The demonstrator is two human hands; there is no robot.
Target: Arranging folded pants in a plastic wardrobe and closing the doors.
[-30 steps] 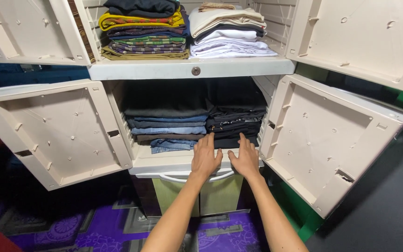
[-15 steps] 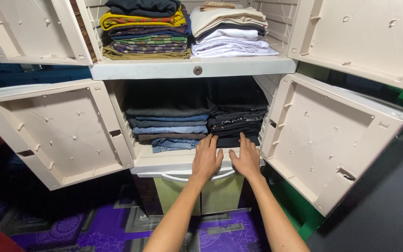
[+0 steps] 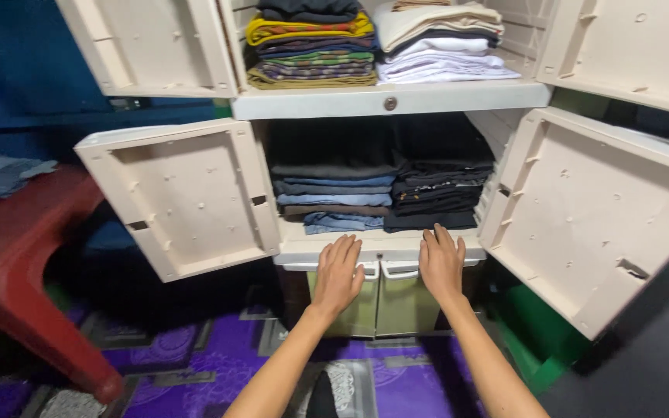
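Top shelf cut off by the upper frame edge; its piles are only partly seen. Back of the middle compartment is in deep shadow, so the depth of the piles there cannot be read. Dark object on the floor between the forearms is partly cut off at the bottom edge and unidentifiable. Left hand (image 3: pixel 338 272) flat, fingers spread, palm down, lying over the front lip of the cabinet shelf (image 3: pixel 303 249) and the top of the lower doors (image 3: pixel 377 298); holding nothing. Right hand (image 3: pixel 441 263) likewise flat and open, fingertips on the shelf lip just below the dark clothes stack (image 3: pixel 437 193), not quite touching it. Folded jeans stack (image 3: pixel 333 197) sits left of the dark pile, just above the left hand, apart from it. Both piles fill the middle compartment side by side. Upper compartment holds a multicoloured folded stack (image 3: pixel 311 48) and a white and cream stack (image 3: pixel 443 46). Middle doors swung wide: left door (image 3: pixel 180 197), right door (image 3: pixel 598 217). Red plastic stool (image 3: pixel 25 255) at far left on purple patterned flooring (image 3: pixel 187 364).
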